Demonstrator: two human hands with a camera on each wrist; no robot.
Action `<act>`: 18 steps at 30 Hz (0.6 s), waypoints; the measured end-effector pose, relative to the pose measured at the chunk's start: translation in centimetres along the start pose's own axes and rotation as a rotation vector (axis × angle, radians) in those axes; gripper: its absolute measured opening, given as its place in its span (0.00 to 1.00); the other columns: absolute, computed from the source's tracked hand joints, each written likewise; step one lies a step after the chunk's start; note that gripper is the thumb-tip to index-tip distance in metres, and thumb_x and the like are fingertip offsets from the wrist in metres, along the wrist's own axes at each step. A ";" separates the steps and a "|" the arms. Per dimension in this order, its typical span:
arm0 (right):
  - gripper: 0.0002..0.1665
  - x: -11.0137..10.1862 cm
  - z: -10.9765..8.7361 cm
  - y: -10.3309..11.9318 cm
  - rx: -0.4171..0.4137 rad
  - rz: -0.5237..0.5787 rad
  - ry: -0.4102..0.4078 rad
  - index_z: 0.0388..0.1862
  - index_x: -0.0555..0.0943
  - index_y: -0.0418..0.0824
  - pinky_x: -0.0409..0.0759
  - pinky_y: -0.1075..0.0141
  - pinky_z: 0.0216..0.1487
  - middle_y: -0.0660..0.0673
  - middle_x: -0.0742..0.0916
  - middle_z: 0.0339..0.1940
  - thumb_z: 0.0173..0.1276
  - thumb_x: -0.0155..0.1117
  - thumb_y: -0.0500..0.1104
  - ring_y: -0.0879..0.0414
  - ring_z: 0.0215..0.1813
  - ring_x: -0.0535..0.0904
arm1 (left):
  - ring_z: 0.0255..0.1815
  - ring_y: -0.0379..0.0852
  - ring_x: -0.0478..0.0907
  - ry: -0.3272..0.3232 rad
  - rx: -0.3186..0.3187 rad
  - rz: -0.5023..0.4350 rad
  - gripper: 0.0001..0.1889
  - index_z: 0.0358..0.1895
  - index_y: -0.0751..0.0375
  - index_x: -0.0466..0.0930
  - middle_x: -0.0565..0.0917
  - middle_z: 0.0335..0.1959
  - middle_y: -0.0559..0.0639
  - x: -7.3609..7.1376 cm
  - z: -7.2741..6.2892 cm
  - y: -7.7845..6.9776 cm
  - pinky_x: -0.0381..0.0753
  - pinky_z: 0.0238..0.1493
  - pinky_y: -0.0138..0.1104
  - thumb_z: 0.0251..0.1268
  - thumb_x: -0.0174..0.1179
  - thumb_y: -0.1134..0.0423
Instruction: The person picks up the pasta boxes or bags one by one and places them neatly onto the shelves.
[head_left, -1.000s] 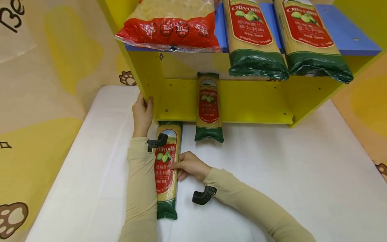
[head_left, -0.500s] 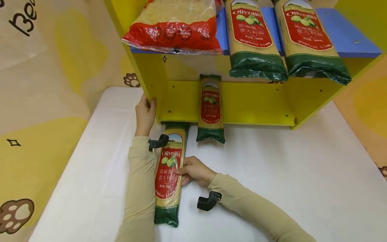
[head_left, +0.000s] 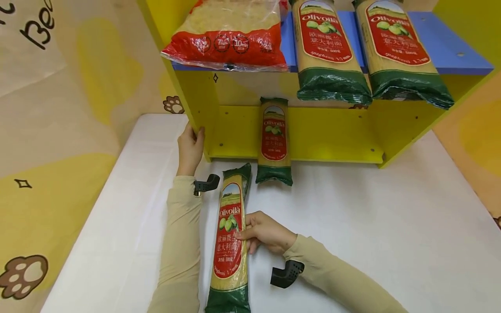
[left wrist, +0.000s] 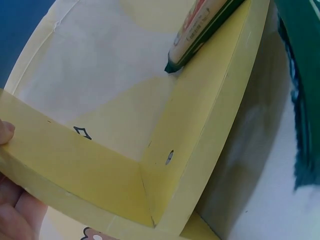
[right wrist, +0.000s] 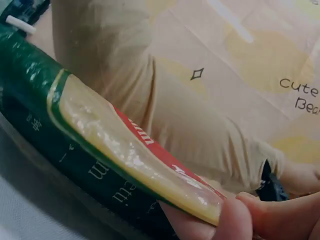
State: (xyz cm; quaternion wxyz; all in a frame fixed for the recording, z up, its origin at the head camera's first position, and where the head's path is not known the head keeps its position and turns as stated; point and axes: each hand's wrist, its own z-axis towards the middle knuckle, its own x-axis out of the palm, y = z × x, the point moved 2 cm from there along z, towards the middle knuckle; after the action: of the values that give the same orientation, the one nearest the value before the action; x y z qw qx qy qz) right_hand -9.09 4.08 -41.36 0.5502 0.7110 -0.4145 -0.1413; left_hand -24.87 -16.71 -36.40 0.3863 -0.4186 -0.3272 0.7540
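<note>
My right hand (head_left: pixel 270 232) grips a long spaghetti pack (head_left: pixel 230 226) by its right side, thumb on the red label and fingers underneath. The pack has green ends and lies lengthwise in front of the shelf, beside my left forearm. In the right wrist view the pack (right wrist: pixel 130 150) slants across, its edge pinched by the thumb and fingers. My left hand (head_left: pixel 190 150) holds the left side panel of the yellow shelf (head_left: pixel 328 134). In the left wrist view, the left hand's fingers (left wrist: pixel 17 215) wrap the panel's edge.
Another spaghetti pack (head_left: pixel 275 139) leans in the lower compartment, its green end over the front edge. On the blue shelf board (head_left: pixel 450 48) lie a red-ended pasta bag (head_left: pixel 235 39) and two spaghetti packs, (head_left: pixel 325 43) their ends jutting out. A white tablecloth (head_left: pixel 352 217) lies below.
My right hand has drawn the spaghetti pack toward me and slightly right, so its far green end is now out in front of the shelf. The left hand keeps its hold on the panel.
</note>
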 end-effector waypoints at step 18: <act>0.09 -2.9 -3.5 4.2 -0.158 -0.052 0.084 0.38 0.76 0.24 0.74 0.73 0.21 0.48 0.86 0.23 0.65 0.58 0.32 0.63 0.15 0.76 | 0.47 0.57 0.79 0.019 -0.028 -0.036 0.15 0.56 0.73 0.71 0.79 0.50 0.68 0.2 0.1 0.3 0.77 0.47 0.46 0.72 0.49 0.67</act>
State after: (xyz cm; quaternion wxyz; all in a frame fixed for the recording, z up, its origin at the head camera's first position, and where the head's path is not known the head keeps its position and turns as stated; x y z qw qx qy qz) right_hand -10.38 8.38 -37.03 0.6177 0.6811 -0.3599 -0.1580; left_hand -25.13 -16.68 -36.71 0.3971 -0.4250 -0.3415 0.7383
